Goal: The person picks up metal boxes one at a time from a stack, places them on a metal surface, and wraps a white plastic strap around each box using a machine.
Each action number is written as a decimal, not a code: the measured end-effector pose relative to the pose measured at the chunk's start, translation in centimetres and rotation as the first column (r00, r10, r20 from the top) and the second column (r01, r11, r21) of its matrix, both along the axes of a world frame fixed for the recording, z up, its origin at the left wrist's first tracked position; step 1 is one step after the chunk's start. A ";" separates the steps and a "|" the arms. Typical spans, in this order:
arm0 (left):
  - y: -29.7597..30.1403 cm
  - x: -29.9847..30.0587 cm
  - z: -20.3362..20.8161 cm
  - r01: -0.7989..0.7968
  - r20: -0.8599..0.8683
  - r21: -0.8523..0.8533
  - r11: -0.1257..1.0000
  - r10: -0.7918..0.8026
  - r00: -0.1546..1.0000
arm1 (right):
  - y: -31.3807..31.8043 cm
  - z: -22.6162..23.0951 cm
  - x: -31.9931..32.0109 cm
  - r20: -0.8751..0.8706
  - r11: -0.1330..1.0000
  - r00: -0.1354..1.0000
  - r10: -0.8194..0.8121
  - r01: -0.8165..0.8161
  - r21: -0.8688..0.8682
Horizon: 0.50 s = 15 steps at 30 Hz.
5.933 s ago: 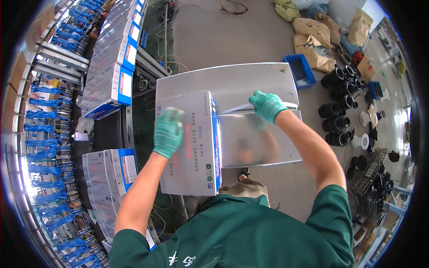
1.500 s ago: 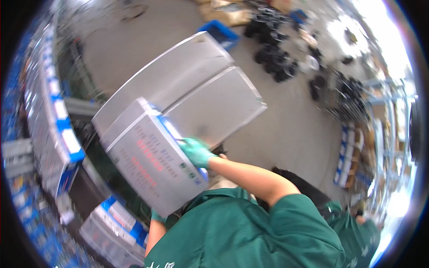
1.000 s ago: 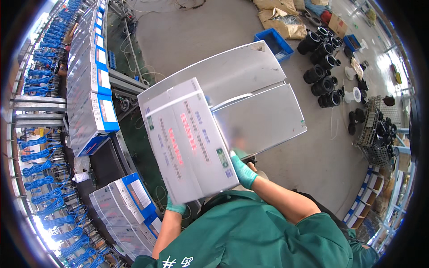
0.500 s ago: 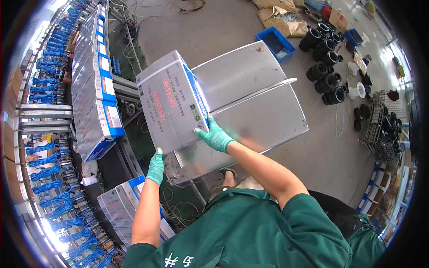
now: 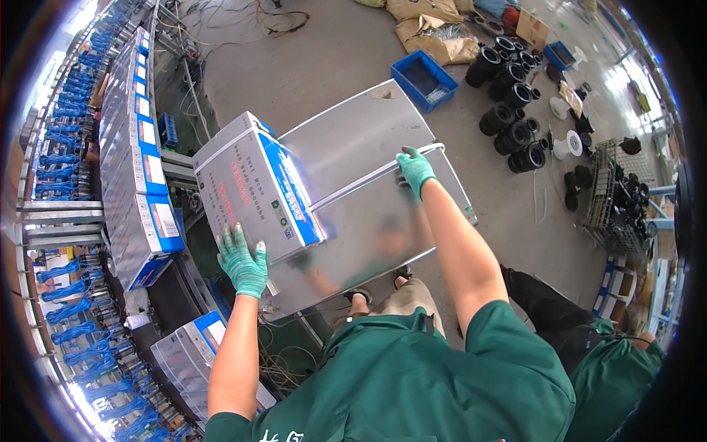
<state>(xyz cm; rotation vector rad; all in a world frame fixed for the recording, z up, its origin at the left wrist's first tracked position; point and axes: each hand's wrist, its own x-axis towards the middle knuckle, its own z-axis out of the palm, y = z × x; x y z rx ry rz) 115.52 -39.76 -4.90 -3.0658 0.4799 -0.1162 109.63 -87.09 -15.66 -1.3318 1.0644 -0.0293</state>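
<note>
A grey and blue carton (image 5: 247, 184) lies on the left part of a metal-topped table (image 5: 353, 121). My left hand (image 5: 243, 261) rests on the carton's near left part, open with its fingers spread. My right hand (image 5: 417, 171) is at the table's right side, its fingers closed around a white strap (image 5: 353, 190). The strap runs from the carton's blue side along the seam between the two metal plates to the table's right edge. Both hands wear green gloves. The strap's course under the carton is hidden.
Several similar cartons (image 5: 125, 162) line a conveyor at the left, with another carton (image 5: 184, 361) nearer me. Blue cable bundles (image 5: 70, 302) fill a rack beyond. A blue bin (image 5: 423, 81) and black round parts (image 5: 508, 118) stand on the floor. Another person's green sleeve (image 5: 618, 376) shows at lower right.
My right hand has left the carton and moved right to the white strap. My left hand has shifted from the carton's near corner onto its top. The carton appears lower in view.
</note>
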 end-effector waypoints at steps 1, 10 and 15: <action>-0.1 -0.1 0.0 -0.025 -0.006 0.029 0.999 0.026 1.000 | -0.5 -0.8 0.6 -0.024 0.999 0.999 0.035 -0.035 0.014; 0.0 0.3 0.6 -0.051 -0.092 0.100 0.994 0.060 0.994 | 8.4 8.9 1.7 0.469 0.845 0.836 0.286 0.012 -0.535; -2.0 -1.8 2.1 0.375 -0.009 -0.268 0.888 -0.391 0.920 | 21.9 20.6 2.9 0.364 0.487 0.489 0.792 -0.148 -0.860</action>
